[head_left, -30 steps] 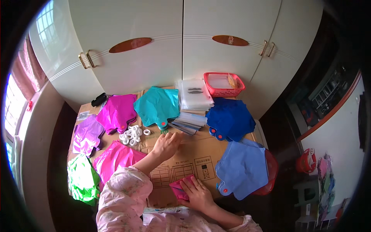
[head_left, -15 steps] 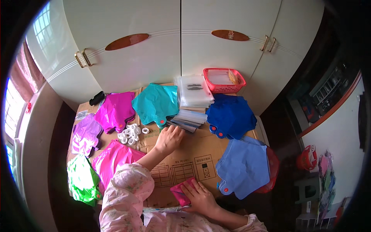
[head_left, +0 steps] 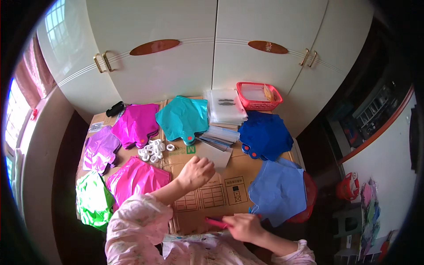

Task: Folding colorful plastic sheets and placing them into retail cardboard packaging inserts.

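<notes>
My left hand (head_left: 196, 172) is closed in a pinch on a pale flat card (head_left: 219, 157), just in front of a fanned stack of thin cards or sleeves (head_left: 221, 134). My right hand (head_left: 246, 228), near the front edge of the cardboard, grips a small folded packet of pink foil (head_left: 216, 222), seen nearly edge-on. A pile of flat pink foil balloons (head_left: 137, 180) lies left of my left forearm. Beyond that hand sit several small white rings or rolls (head_left: 151, 151).
Flat foil pieces lie round the cardboard (head_left: 194, 218): green (head_left: 94, 200), lilac (head_left: 101, 150), magenta (head_left: 136, 124), teal (head_left: 182, 117), dark blue (head_left: 266, 134) and light blue (head_left: 277, 190). Clear bags (head_left: 226, 107) and a red basket (head_left: 259, 105) stand at the back, before white cabinets (head_left: 154, 75).
My left hand has drawn the pale card toward me, out by the fanned stack. My right hand has lifted and tilted the pink packet, which lay flat under its fingers. The view has shifted slightly.
</notes>
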{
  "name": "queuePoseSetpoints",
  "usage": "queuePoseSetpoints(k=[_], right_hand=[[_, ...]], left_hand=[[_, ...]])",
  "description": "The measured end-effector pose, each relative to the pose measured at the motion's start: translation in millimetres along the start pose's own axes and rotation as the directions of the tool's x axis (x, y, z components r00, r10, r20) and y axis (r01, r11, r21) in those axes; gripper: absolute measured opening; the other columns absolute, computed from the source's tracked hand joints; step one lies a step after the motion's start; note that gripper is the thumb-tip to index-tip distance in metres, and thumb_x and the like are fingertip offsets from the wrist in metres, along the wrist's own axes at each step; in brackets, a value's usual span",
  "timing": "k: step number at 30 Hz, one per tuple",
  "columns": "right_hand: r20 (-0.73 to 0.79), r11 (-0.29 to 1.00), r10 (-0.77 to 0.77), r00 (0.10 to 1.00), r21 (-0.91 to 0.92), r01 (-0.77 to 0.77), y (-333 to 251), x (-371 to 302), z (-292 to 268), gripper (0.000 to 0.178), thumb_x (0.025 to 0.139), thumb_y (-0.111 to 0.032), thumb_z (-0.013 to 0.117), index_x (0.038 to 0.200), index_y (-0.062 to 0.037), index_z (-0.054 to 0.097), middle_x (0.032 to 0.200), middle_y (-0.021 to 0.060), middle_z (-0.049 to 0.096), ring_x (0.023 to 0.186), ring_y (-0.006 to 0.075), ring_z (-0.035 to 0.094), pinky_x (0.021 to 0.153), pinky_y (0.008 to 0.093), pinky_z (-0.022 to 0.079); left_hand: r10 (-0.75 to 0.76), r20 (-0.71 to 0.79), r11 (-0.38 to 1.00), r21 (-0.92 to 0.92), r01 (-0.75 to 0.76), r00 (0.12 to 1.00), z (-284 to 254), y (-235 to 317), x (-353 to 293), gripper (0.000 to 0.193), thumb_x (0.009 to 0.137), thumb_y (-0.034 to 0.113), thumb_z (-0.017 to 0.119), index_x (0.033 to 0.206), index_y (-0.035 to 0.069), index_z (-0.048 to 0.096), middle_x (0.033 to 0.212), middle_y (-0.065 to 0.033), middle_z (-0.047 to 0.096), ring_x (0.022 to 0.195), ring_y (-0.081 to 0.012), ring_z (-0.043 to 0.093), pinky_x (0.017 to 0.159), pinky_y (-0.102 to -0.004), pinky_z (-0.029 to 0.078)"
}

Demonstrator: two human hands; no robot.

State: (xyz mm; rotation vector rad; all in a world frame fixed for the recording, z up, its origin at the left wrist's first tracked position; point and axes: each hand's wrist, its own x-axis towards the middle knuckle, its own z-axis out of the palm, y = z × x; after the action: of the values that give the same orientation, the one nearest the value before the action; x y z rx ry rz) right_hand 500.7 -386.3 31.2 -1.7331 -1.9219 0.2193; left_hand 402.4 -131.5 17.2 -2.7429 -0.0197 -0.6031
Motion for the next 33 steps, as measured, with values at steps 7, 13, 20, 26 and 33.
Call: queuePoseSetpoints(k=[7,13,20,26,33], right_hand=[[0.33,0.592,0.372,0.868,0.636,-0.495,48.4,93.8,-13.9,0.019,0.084,-0.018,0.066,0.091,-0.0001,0.066,0.074,0.0088,0.067,0.068,0.0143,0.063,0.064,0.0348,0.049],[0.696,0.452,0.202,0.689,0.558,-0.696,58.3,140.6,54.5,0.031,0.08,-0.009,0.068,0.108,0.0018,0.06,0.099,0.0085,0.065,0.083,0.0141,0.06,0.073,0.0309,0.048],[0.681,0.471,0.215,0.7,0.556,-0.685,52.9,130.0,73.5,0.027,0.083,-0.009,0.066,0.108,0.0002,0.061,0.095,0.007,0.066,0.082,0.0133,0.061,0.074,0.03,0.049],[0.579,0.676,0.244,0.778,0.474,-0.564,60.5,112.3,85.1,0.037,0.079,-0.016,0.068,0.109,0.0017,0.058,0.099,0.0149,0.066,0.089,0.0243,0.063,0.08,0.0361,0.049],[0.528,0.778,0.255,0.81,0.385,-0.496,58.6,113.9,79.6,0.046,0.078,-0.03,0.067,0.107,0.0051,0.057,0.099,0.0246,0.065,0.094,0.0368,0.064,0.082,0.0422,0.05]], left_hand=[[0.056,0.096,0.994,-0.099,-0.046,0.994,-76.3,50.0,-75.1,0.014,0.07,0.021,0.06,0.082,0.015,0.064,0.084,0.002,0.053,0.081,-0.0147,0.052,0.067,-0.031,0.04],[-0.253,0.182,0.947,-0.156,0.282,0.95,-89.0,86.8,-119.4,0.025,0.071,0.021,0.061,0.093,0.01,0.062,0.093,-0.0008,0.056,0.089,-0.017,0.056,0.073,-0.0319,0.042],[-0.507,0.275,0.752,-0.321,0.575,0.817,-79.5,125.6,-137.4,0.053,0.082,0.027,0.065,0.127,0.003,0.051,0.132,-0.0161,0.051,0.122,-0.0279,0.05,0.1,-0.0413,0.038],[-0.493,0.306,0.778,-0.266,0.57,0.815,-77.7,125.0,-129.1,0.055,0.082,0.031,0.064,0.127,0.004,0.051,0.133,-0.0178,0.049,0.125,-0.0295,0.047,0.103,-0.0433,0.036],[-0.433,0.367,0.794,-0.278,0.541,0.823,-74.5,119.7,-123.3,0.055,0.084,0.039,0.061,0.126,0.005,0.051,0.138,-0.0195,0.044,0.13,-0.0316,0.042,0.105,-0.0467,0.033]])
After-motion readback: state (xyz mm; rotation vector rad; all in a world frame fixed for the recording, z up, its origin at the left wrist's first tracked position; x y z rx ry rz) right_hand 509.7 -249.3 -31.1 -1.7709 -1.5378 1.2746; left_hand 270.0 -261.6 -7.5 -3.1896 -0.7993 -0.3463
